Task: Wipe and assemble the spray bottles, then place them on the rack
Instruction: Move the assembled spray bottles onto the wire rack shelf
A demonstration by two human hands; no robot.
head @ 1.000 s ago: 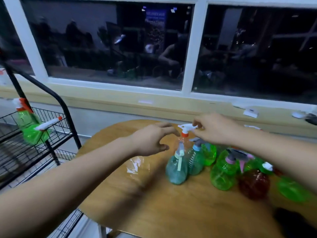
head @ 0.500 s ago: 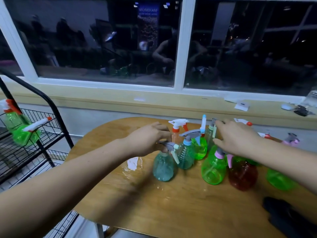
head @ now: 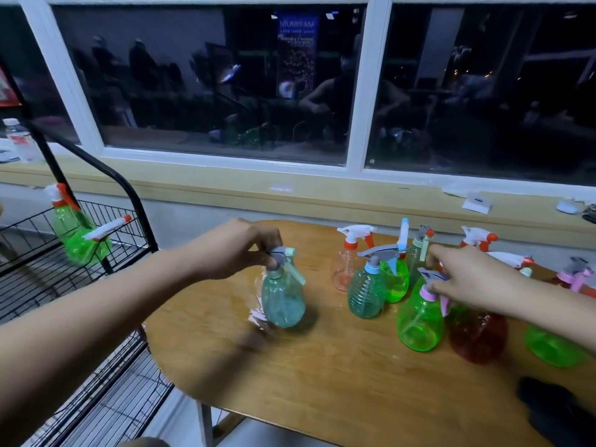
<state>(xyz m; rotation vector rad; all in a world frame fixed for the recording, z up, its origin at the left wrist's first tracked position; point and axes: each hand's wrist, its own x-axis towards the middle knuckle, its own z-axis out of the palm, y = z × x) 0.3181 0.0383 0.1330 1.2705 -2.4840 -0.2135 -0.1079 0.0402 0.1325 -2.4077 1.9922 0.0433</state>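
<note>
Head view, we see both arms out over the wooden table (head: 322, 382). Left hand (head: 232, 250) grips the grey trigger head of the teal bottle (head: 283, 301), fingers curled round it. That bottle is upright and alone on the table's left part, well apart from the others; we cannot tell if its base touches the wood. A shiny wet-looking patch (head: 258, 314) lies just beside it.

Right hand (head: 467, 279) pinches the grey trigger head of the green bottle with a pink collar (head: 419, 317), which stands at the front of the cluster. A ribbed teal bottle (head: 366, 295) is just beside it on the left and a red bottle (head: 477, 337) on the right. Behind them we see a bright green bottle (head: 396, 282) and a clear bottle with an orange-and-white sprayer (head: 346, 262).

A black wire rack (head: 135, 201) stands left of the table, with green bottles (head: 77, 240) lying tilted in its upper basket. A black cloth (head: 554, 411) sits at the table's near right.
</note>
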